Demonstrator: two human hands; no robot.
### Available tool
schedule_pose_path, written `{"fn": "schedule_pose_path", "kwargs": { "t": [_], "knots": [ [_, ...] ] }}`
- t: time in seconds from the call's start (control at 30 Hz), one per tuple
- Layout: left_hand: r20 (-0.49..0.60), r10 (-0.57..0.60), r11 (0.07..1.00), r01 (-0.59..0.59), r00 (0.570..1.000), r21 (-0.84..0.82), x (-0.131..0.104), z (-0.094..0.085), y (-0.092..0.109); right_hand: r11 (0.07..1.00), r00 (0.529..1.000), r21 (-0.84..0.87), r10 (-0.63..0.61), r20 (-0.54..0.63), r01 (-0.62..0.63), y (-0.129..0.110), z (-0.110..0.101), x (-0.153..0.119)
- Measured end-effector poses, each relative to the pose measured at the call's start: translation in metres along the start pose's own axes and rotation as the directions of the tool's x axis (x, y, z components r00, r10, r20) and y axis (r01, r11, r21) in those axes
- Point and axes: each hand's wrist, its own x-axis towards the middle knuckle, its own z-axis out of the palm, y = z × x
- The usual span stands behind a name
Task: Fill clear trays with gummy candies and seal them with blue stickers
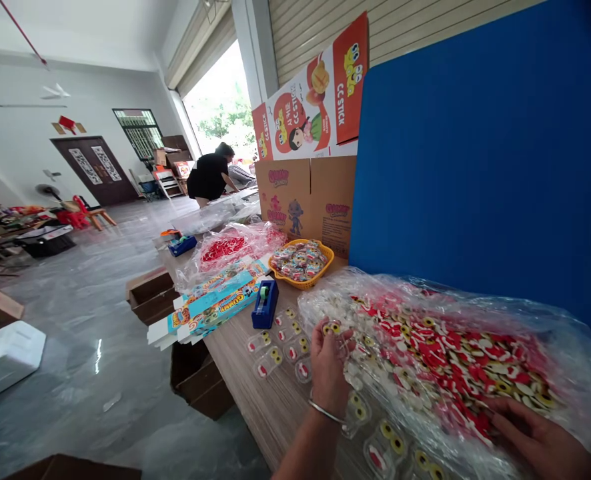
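My left hand (pixel 329 363), with a metal bangle at the wrist, is closed on a small clear plastic tray (pixel 333 328) that carries yellow eye-shaped gummies. At the lower right, my right hand (pixel 535 433) reaches into a large clear bag (pixel 570 333) of loose gummies (pixel 455 353), coloured red, white and yellow. Its thumb and fingers are pinched together at the pile, and what lies between them is hidden. More small trays with eye and red mouth gummies (pixel 385 443) lie in rows on the wooden table (pixel 245 373), on both sides of my left forearm.
A blue tape dispenser (pixel 265 304), flat printed cartons (pixel 225 300) and a yellow basket (pixel 303 283) of packed sweets stand beyond the trays. Cardboard boxes (pixel 305 200) and a blue panel (pixel 465 167) border the back. Farther off, a person (pixel 209 175) bends over the table.
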Motion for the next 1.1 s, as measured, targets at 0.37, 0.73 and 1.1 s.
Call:
{"fn": "schedule_pose_path", "kwargs": {
  "t": [0.37, 0.73, 1.1],
  "knots": [
    [0.153, -0.206, 0.976, 0.215, 0.967, -0.046, -0.024, -0.002, -0.013, 0.999, 0.993, 0.023, 0.021, 0.115, -0.024, -0.053, -0.010, -0.020],
    [0.345, -0.463, 0.880, 0.472, 0.817, 0.063, -0.007, 0.027, -0.031, 0.999, 1.000, 0.042, -0.009, 0.029, 0.007, -0.068, -0.007, -0.028],
    [0.404, -0.682, 0.721, 0.652, 0.610, 0.232, -0.096, 0.016, -0.072, 0.884, 0.998, 0.465, 0.019, 0.055, -0.043, -0.138, -0.015, -0.113]
  ]
}}
